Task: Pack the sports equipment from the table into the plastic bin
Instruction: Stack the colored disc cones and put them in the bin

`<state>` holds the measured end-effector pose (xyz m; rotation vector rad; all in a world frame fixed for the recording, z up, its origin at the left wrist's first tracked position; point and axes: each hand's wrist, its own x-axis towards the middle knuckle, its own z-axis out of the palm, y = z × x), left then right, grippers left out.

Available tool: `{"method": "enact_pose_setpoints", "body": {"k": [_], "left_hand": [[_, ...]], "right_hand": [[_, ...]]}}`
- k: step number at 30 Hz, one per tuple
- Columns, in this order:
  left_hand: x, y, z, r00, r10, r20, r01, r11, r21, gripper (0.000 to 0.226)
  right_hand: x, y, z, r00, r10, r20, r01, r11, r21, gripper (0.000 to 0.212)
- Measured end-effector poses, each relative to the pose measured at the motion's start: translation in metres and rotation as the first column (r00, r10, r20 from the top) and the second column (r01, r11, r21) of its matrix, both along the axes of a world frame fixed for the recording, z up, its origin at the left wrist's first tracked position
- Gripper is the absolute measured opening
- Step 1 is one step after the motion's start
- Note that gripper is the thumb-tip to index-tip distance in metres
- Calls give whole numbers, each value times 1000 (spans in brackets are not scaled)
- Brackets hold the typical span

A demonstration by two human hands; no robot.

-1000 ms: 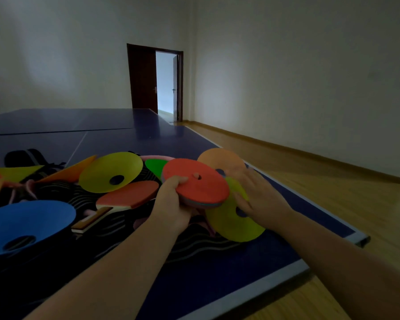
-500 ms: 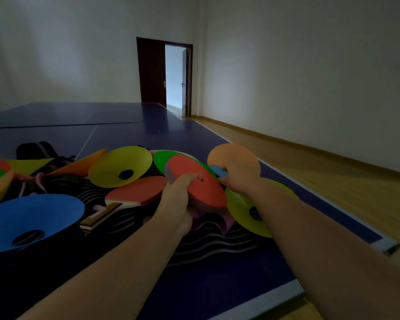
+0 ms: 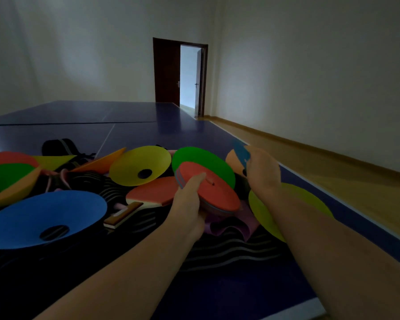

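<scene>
Fingers [image 3: 195, 182] of your left hand [image 3: 187, 204] grip the stack of discs [image 3: 217, 195]. Your right hand [image 3: 261, 172] pinches 2 loose discs [image 3: 240, 154]. Set them flat on top, edges matching.

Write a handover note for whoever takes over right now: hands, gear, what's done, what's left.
Left hand: grips a stack of disc cones, red one on top.
Right hand: grips an orange cone and a small blue cone, just right of the stack.
On the table: yellow cone, green cone, large blue cone, lime cone under the right forearm, red paddle, far-left cones.
Done: a few cones stacked in hand. The bin is out of view.
Left: add the held cones to the stack, gather the rest, and pack everything.
</scene>
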<state>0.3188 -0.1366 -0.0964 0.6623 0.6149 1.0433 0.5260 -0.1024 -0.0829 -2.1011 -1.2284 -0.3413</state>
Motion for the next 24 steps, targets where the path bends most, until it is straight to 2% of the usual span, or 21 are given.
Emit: {"method": "enact_pose_setpoints", "body": {"k": [2,4,6,8,10,13,14,17,18,19,21,22,24], "left_hand": [[-5,-2,2,1000,-22,10,22,1000,8,47],[-10,-5,5,998,-53,34,51,997,51,65],[-16,-11,10,995,-83,56,78,993,84,68],[-23,-19,13,991,-102,85,94,991,90,60],[-31,-28,17,990,-103,93,96,993,70,61],[-46,-39,19,992,-68,107,59,995,86,64],[-51,-41,20,990,-68,124,57,994,92,62],[-72,-48,24,981,-77,176,60,993,99,50],[-82,-51,25,982,-72,174,56,994,97,45],[-90,-53,27,983,-67,171,52,995,90,42],[-107,-56,30,983,-44,177,29,996,82,41],[-120,-57,32,981,-25,192,7,996,90,42],[-139,-59,37,973,7,233,-32,994,105,41]], "right_hand": [[-17,-26,10,992,57,109,-72,988,139,36],[-35,-50,15,953,182,244,-227,959,171,38],[-58,-75,12,810,264,523,-432,873,228,35],[-77,-93,-4,655,333,678,-596,779,193,37],[-82,-104,-14,587,438,681,-661,744,92,42],[-89,-119,-11,590,558,583,-706,707,38,42],[-96,-125,-8,560,595,576,-739,673,24,36],[-118,-139,-4,455,636,623,-800,600,-27,37],[-126,-140,-2,457,686,567,-812,582,-49,35],[-135,-145,3,492,750,441,-823,567,-46,35],[-152,-149,12,573,820,6,-817,570,90,31],[-167,-151,20,559,803,-204,-778,594,204,29],[-185,-141,30,494,745,-448,-662,657,361,31]]}}
